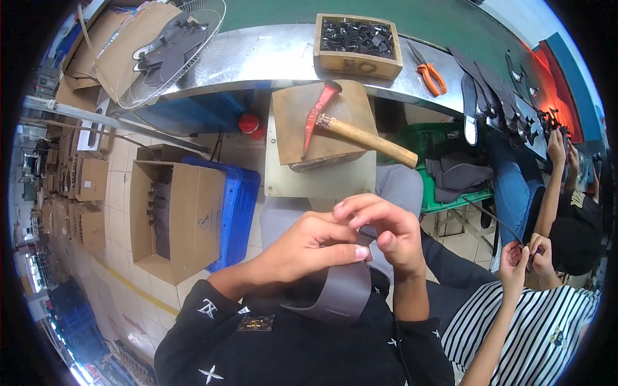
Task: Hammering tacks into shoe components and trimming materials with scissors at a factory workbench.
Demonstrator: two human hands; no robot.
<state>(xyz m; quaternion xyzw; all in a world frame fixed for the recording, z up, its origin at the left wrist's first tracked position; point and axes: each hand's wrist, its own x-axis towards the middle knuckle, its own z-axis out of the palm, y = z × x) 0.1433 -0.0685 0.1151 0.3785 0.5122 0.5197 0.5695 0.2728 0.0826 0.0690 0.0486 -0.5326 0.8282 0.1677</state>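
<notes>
Above my lap, my left hand (318, 244) pinches the upper end of a smooth dark grey strap piece (341, 293), thumb laid along it. The piece bends down in a wide curve against my black top, with a small slit near its lower edge. My right hand (391, 231) curls around the same upper end, its fingertips close to those of my left. Whatever sits between the right fingers is mostly hidden. Just beyond my hands, a red-headed hammer (351, 132) with a wooden handle lies across a wooden block (290, 119).
Small black-and-metal fittings fill a wooden box (357, 63) on the metal bench (257, 55). Orange-handled pliers (428, 71) lie beside it. At left stand a wire basket (170, 55), a cardboard box (187, 238) and a blue crate (238, 206). Co-workers sit at right near a green crate (450, 199).
</notes>
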